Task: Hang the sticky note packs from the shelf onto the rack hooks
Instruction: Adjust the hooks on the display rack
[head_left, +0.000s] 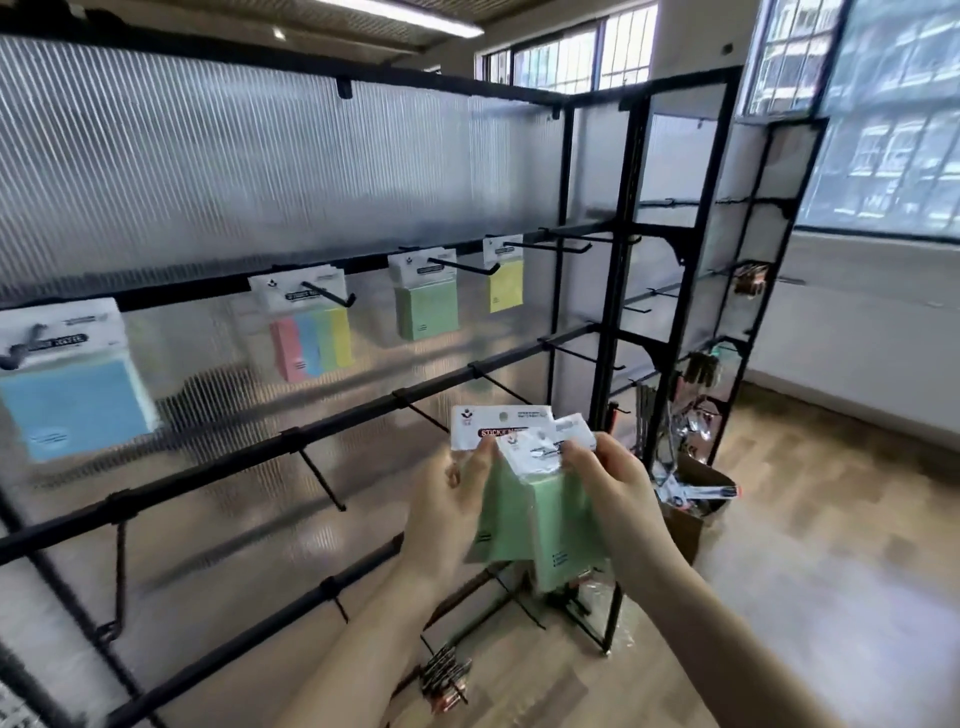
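2 hands (452, 499) (613, 499), green sticky note packs (540, 525), cardboard box (691, 519) of pens

Green sticky note packs (524, 514) held tilted before the rack (322, 441); four packs hang on upper hooks (332, 296).

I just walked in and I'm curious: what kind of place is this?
Probably a small stationery shop or display area being stocked: sticky note packs hang on black rack hooks, and a cardboard box of goods sits on the floor.

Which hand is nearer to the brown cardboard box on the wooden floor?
Right. The right hand holds the green sticky note packs just left of the brown cardboard box; the left hand grips them farther left.
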